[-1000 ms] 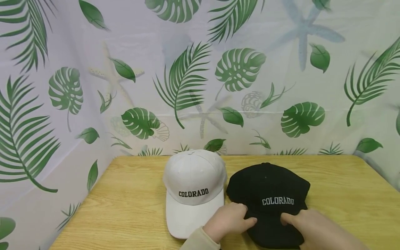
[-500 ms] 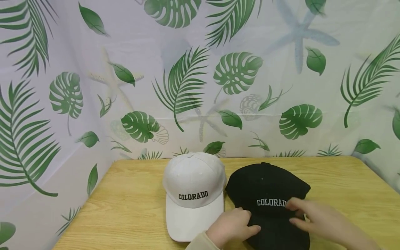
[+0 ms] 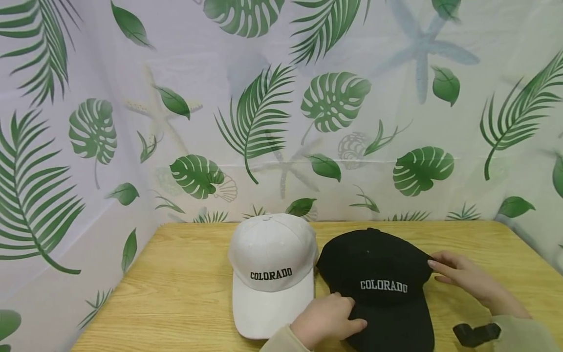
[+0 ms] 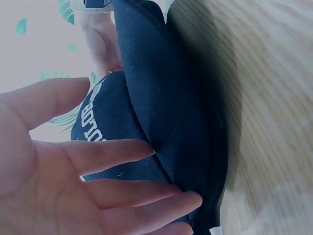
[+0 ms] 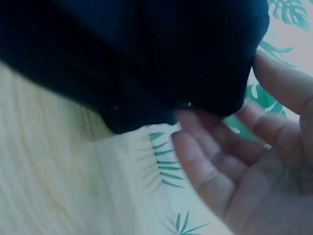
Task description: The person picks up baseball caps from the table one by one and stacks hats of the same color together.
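Note:
A black baseball cap (image 3: 374,259) with white COLORADO lettering lies on the table, its brim (image 3: 391,325) toward me. At the brim's left side, my left hand (image 3: 325,315) touches it. The left wrist view shows its fingers (image 4: 117,152) fairly straight against the brim. My right hand (image 3: 466,278) is at the right edge of the black cap's crown, thumb and fingers around that edge. In the right wrist view, the fingertips (image 5: 183,122) meet the cap's lower edge. A white baseball cap (image 3: 272,254) with black COLORADO lettering stands left of the black one.
A wooden table (image 3: 176,293) carries both caps, which sit close side by side. Behind it hangs a white leaf-patterned cloth (image 3: 264,146). A black strap (image 3: 477,335) is at the right sleeve.
My right hand has let go of the brim's right side and moved up and right to the crown's edge. The left hand stays by the brim; the black cap's front has shifted slightly left.

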Tool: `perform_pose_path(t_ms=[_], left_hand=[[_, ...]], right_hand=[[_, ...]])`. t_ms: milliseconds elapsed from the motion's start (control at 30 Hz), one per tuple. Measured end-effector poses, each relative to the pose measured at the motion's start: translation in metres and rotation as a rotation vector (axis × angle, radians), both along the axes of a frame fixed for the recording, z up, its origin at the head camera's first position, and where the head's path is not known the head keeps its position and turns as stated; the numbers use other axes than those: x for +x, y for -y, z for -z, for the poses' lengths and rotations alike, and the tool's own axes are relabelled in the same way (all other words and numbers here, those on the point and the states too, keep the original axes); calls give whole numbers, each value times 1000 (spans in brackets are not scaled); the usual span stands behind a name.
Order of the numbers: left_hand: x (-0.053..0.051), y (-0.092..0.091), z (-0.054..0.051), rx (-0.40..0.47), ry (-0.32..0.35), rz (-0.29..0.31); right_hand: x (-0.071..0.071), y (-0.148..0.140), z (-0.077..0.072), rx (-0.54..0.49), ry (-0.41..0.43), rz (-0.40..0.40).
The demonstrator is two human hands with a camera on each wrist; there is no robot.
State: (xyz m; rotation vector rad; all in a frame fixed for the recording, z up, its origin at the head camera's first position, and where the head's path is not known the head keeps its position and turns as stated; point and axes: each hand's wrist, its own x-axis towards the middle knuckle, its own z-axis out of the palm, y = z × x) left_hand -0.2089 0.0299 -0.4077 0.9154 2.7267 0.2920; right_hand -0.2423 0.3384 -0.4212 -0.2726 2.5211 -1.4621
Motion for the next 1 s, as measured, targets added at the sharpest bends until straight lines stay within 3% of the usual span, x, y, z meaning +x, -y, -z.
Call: perform_pose_path(t_ms=[267, 467, 567, 667, 833, 1000], left_hand=[[0, 1, -1, 14, 8, 8], [-1, 0, 0, 17, 41, 14], [-1, -1, 2, 11, 87, 20], [-1, -3, 4, 2, 131, 20], [-3, -2, 6, 4, 150, 20], [-5, -2, 7, 19, 162, 32]], right_hand=[[0, 9, 4, -24, -378, -47], [-1, 23, 7, 203, -555, 70], [-2, 26, 8, 304, -578, 121], [-2, 26, 10, 363, -531, 147], [-2, 25, 10, 395, -437, 171], [-6, 25, 13, 403, -437, 170]])
